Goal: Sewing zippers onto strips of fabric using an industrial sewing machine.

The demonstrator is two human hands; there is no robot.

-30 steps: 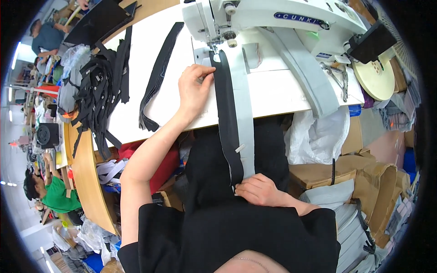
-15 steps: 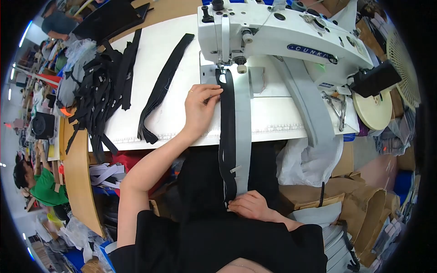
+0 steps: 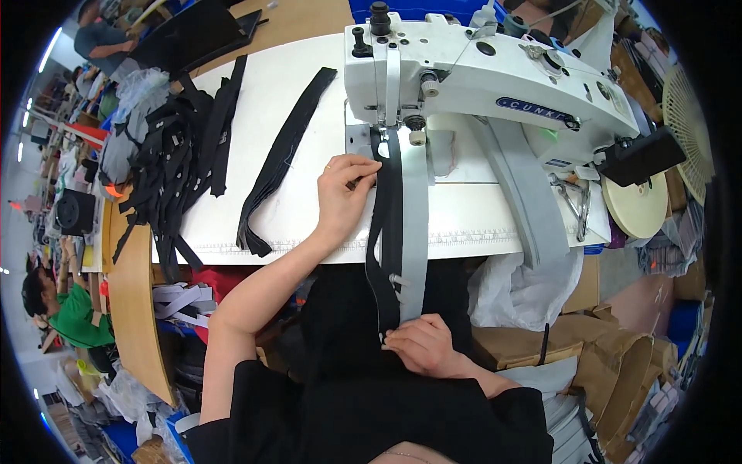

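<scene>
A long black zipper (image 3: pixel 393 209) lies along a grey fabric strip (image 3: pixel 416 220), both running from beneath the needle area of a white sewing machine (image 3: pixel 479 81) down over the table's front edge. My left hand (image 3: pixel 342 199) rests on the white table, thumb and fingers pinched on the zipper's left edge just below the presser foot. Over my lap, my right hand (image 3: pixel 420 345) is closed on the lower end of the zipper and grips the grey strip there too. Between my hands the zipper's two tapes part, with a pale slider or tab (image 3: pixel 396 280) between them.
Left on the table lie a folded black zipper bundle (image 3: pixel 282 162) and a heap of black zippers (image 3: pixel 174 155). Grey strips (image 3: pixel 514 185) pass under the machine arm at right, near scissors-like metal tools (image 3: pixel 576 209). Another person in green (image 3: pixel 81 317) is far left.
My right hand has risen slightly toward the table, and the zipper's left tape now bows outward more. My left hand keeps its pinch near the presser foot. The whole view has shifted a little.
</scene>
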